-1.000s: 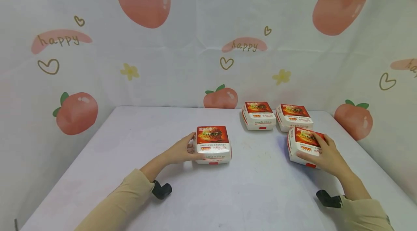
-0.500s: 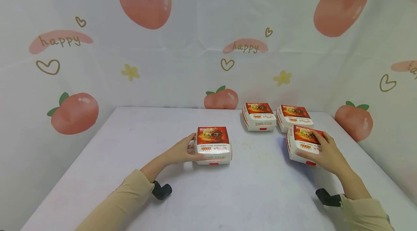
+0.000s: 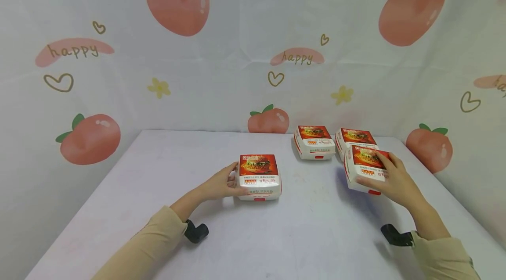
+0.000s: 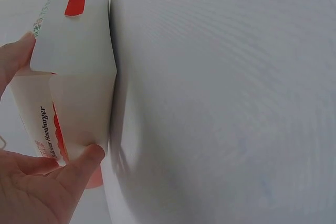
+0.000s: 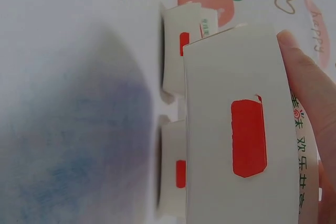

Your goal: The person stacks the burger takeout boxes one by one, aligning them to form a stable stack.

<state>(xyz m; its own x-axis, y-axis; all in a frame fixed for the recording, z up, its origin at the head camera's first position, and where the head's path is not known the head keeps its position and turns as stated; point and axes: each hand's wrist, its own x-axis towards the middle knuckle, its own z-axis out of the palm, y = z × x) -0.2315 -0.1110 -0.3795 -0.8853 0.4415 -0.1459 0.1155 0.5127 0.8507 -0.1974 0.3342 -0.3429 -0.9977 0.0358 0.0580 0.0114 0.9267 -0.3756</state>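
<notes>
Near the middle of the table stands a white and red hamburger box (image 3: 259,177), held at its left side by my left hand (image 3: 218,183). In the left wrist view, the thumb and fingers lie against the side walls of this box (image 4: 79,40). My right hand (image 3: 401,185) grips a second hamburger box (image 3: 363,170), slightly tilted and raised, with its shadow on the cloth below. The right wrist view shows that box's white underside edge and red tab (image 5: 249,137) up close, the thumb along its lid.
Two more hamburger boxes sit at the back right: one box (image 3: 314,145) farther left, another box (image 3: 353,136) partly covered by the raised one. A white table (image 3: 308,231) meets a fruit-printed backdrop (image 3: 221,87) behind and at the sides.
The right hand has lifted its hamburger box and moved it slightly left and away, toward the back boxes. My left hand and its box have stayed in place.
</notes>
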